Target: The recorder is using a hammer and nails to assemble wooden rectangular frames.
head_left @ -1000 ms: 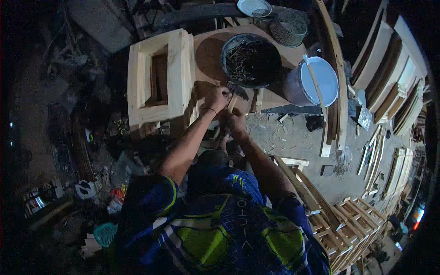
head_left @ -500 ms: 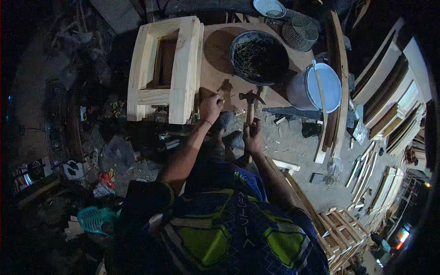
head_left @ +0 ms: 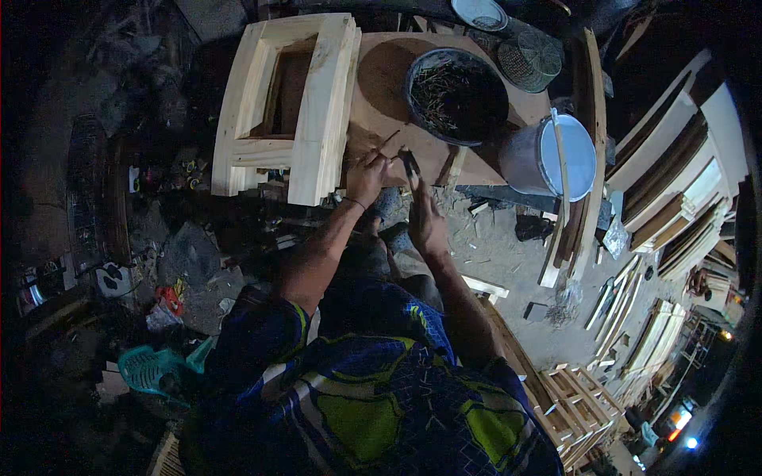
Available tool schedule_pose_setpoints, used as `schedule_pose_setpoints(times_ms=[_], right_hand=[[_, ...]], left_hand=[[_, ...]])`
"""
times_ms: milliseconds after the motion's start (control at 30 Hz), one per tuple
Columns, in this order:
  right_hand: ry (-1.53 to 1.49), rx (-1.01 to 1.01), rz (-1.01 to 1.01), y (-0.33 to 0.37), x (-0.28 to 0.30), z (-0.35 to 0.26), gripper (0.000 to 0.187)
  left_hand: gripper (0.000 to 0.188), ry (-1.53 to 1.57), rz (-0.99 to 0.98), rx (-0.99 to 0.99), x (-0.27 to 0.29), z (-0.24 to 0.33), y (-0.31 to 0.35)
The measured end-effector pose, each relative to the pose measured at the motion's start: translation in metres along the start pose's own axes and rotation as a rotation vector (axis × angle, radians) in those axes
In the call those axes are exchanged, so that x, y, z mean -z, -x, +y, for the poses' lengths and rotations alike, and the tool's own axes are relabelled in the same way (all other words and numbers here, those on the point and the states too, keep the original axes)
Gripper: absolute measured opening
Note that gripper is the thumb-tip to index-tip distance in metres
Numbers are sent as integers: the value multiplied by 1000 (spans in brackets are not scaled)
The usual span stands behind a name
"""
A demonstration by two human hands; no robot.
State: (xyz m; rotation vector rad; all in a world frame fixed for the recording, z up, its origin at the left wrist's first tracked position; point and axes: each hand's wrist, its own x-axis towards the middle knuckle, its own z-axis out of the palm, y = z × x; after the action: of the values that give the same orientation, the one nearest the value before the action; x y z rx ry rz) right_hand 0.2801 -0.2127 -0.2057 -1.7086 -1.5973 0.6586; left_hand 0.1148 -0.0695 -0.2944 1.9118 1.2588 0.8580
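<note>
My left hand (head_left: 367, 176) is closed in a pinch over the brown board (head_left: 381, 103), beside the wooden frame (head_left: 305, 135). A thin, dark nail (head_left: 390, 141) sticks up from its fingertips. My right hand (head_left: 427, 226) is wrapped round the handle of a hammer (head_left: 410, 165). The hammer's dark head, tilted, is just right of my left fingers and apart from them. Beyond both hands stands a black basin (head_left: 421, 117) holding many thin brownish pieces that look like nails.
Right of the basin is a white bucket (head_left: 524, 163) with a stick across it. A wire basket (head_left: 548, 59) stands behind. Long boards (head_left: 594, 159) lie farther right. A teal plastic chair (head_left: 151, 373) and slatted wooden pieces (head_left: 583, 404) are near me.
My right hand has brought the hammer leftward, closer to my left hand, and its head has turned. The nail in my left fingers now points upward. The view has shifted slightly.
</note>
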Motion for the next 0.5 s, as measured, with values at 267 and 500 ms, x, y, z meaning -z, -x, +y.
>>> schedule_pose_setpoints(times_ms=[267,500], right_hand=[[46,137,108,-14,17,-9,74],[237,-21,-154,-16,16,-7,78]], left_hand=[[22,-492,22,-185,9,7,4],[19,-522,7,-171,16,29,-3]])
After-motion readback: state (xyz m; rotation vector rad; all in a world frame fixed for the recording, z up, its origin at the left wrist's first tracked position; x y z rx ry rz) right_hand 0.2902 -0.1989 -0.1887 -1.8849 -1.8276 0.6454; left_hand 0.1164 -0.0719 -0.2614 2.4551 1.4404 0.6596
